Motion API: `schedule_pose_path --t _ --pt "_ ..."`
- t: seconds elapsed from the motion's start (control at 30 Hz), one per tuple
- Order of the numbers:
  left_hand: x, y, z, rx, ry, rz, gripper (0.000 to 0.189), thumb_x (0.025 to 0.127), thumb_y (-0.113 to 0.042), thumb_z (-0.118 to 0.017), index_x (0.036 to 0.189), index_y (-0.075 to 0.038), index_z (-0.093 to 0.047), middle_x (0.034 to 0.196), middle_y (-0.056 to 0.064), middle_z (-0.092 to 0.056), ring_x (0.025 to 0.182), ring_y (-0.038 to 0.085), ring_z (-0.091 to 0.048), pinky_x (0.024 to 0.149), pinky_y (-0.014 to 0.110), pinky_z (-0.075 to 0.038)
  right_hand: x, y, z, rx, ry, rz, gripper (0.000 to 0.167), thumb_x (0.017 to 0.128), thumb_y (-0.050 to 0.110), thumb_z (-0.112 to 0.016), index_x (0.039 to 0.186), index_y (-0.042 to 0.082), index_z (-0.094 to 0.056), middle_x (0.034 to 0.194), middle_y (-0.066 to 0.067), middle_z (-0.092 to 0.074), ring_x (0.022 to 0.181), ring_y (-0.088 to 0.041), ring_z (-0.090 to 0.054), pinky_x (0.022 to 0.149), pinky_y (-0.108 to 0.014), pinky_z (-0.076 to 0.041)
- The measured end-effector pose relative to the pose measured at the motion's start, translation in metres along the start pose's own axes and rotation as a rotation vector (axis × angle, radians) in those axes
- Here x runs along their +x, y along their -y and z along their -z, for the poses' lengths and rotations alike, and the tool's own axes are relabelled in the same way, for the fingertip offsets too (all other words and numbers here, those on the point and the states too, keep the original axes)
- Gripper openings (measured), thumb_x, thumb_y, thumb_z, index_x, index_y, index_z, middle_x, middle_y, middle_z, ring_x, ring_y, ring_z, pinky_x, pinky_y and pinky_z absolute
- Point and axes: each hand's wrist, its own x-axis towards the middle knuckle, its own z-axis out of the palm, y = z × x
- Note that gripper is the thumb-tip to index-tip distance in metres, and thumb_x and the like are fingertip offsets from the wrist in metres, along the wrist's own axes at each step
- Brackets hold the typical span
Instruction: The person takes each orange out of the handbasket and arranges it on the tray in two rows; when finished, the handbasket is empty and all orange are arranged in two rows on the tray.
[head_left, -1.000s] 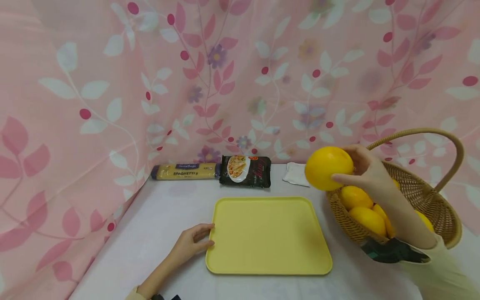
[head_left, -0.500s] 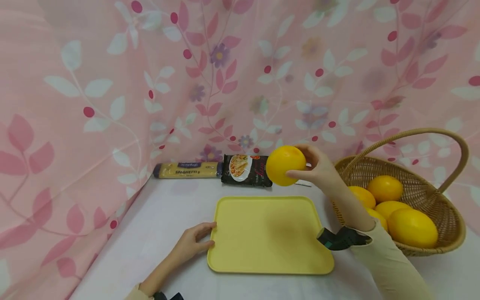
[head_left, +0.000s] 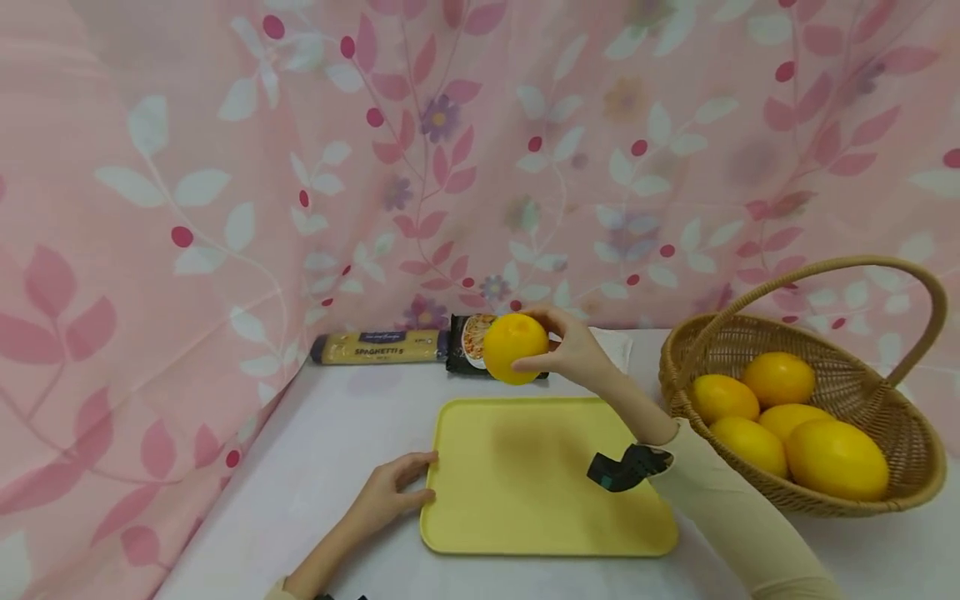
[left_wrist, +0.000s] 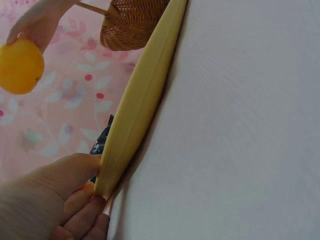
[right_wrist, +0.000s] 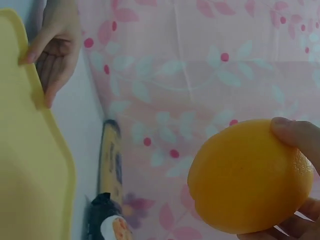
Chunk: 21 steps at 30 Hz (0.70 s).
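My right hand holds a large yellow-orange orange in the air, thumb on the near side and fingers behind. The orange hangs above the back part of a yellow rectangular tray, with its shadow on the tray's surface. In the right wrist view the fruit looks slightly oval and smooth. My left hand holds the tray's left edge, its thumb at the rim and its other fingers curled beside and below it. The tray lies flat on the white table.
A wicker basket with a tall handle stands right of the tray, with several more oranges inside. Along the back lie a spaghetti pack, a black food packet partly behind the orange, and a white cloth. A floral curtain hangs behind.
My right hand has carried the orange leftward from over the basket to above the tray, lowering it slightly at the end. My left hand has stayed at the tray's edge.
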Motion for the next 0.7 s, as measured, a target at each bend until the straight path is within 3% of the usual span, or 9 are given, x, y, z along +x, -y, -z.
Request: schedule_pose_path --t 0.2,0.47,0.7 --pt "0.000 0.001 0.001 0.003 -0.008 -0.015 0.050 0.076 -0.010 -0.072 0.119 0.004 -0.052 0.123 0.017 -0.051 0.113 0.028 -0.047 0.094 0.028 -0.039 0.010 -0.016 -0.019 0.002 0.000 -0.052 0.060 0.069 0.008 -0.078 0.121 0.000 -0.049 0.113 -0.014 -0.054 0.097 -0.026 -0.053 0.082 -0.034 -0.050" --pt "0.001 0.001 -0.001 -0.020 0.009 -0.011 0.049 0.076 -0.010 -0.071 0.119 0.004 -0.051 0.123 0.018 -0.050 0.114 0.028 -0.046 0.094 0.026 -0.039 0.007 -0.020 -0.042 0.049 0.056 -0.036 0.055 0.069 0.000 -0.076 0.116 -0.009 -0.049 0.111 -0.019 -0.054 0.096 -0.030 -0.056 0.083 -0.034 -0.050" --pt "-0.001 0.002 -0.001 -0.025 -0.006 -0.006 0.049 0.076 -0.010 -0.071 0.119 0.004 -0.052 0.122 0.017 -0.051 0.114 0.028 -0.047 0.094 0.027 -0.039 0.017 -0.056 -0.058 -0.014 0.054 -0.088 0.057 0.068 0.010 -0.079 0.117 -0.001 -0.052 0.109 -0.012 -0.057 0.094 -0.023 -0.057 0.080 -0.029 -0.050"
